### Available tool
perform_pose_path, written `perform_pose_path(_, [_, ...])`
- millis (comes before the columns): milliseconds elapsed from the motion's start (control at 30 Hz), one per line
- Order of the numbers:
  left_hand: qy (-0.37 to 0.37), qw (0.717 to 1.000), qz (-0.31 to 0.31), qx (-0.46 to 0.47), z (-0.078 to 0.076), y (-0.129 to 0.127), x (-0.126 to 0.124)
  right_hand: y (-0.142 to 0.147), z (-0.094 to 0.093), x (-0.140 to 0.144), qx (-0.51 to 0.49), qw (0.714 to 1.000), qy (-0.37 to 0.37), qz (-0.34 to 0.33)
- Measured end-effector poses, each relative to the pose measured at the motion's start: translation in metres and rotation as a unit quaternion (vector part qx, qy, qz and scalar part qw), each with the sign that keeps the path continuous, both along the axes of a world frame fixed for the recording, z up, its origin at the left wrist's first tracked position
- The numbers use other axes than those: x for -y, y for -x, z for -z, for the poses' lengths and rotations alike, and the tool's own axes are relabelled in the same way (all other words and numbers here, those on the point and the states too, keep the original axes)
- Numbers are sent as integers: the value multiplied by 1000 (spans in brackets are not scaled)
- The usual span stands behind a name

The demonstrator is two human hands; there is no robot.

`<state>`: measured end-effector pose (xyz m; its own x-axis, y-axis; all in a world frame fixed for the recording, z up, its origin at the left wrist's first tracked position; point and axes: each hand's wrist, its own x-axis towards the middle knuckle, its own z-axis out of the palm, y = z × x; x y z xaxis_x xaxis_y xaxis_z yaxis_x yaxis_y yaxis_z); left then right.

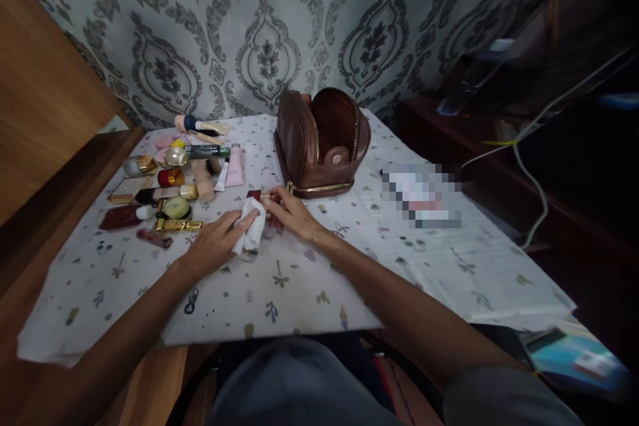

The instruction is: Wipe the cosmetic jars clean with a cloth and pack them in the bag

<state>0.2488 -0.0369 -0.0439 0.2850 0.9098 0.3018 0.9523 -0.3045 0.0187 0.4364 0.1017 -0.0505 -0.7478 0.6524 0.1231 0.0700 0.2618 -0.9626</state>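
My left hand (217, 239) holds a crumpled white tissue (251, 229) against a small dark red cosmetic item (255, 195). My right hand (292, 213) grips that item from the right, fingers curled around it. Both hands rest on the patterned white tablecloth (299, 279) just in front of an open brown leather pouch (319, 140). Most of the red item is hidden by my fingers and the tissue.
A cluster of several cosmetics lies at the left: a pink tube (235, 166), a beige tube (204, 180), a gold-capped jar (140, 164), a green compact (176, 208), brushes (200, 125). A blurred patch (423, 194) sits right of the pouch. White cables (534, 166) hang at right.
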Motion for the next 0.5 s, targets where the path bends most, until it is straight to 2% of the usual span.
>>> perform_pose_path(133, [6,1000,14,-20,4,3,2,1,-2,-1,-19,1000,-1,-5])
perform_pose_path(333, [-71,994,87,-12,7,9,2,1,3,-2,-30,999,-9,-14])
perform_pose_path(500, [-43,995,70,61,7,10,1,2,10,-3,-52,998,-12,-17])
